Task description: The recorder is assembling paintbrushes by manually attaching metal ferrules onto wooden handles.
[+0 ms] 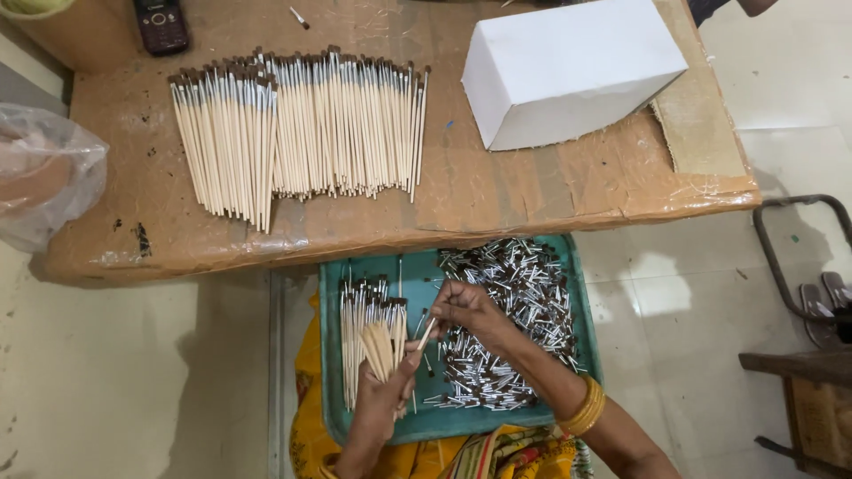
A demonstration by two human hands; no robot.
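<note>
Two hands are working over the teal tray [333, 293]: my left hand [383, 395] is clutching a bundle of sticks [380, 348], my right hand [463, 306] is pinching one stick [427, 334] near the brush heads [515, 310].

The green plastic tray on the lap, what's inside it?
The green plastic tray holds a pile of small metal brush heads and finished wooden-handled brushes. Its floor beneath them and both hands is hidden.

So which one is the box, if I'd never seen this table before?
Start at the low brown table across the top of the view. At its right end, right of the rows of finished brushes, sits the white box. It is the only plain white block there, closed and lying at a slant, far bulkier than the thin sticks beside it.
</note>
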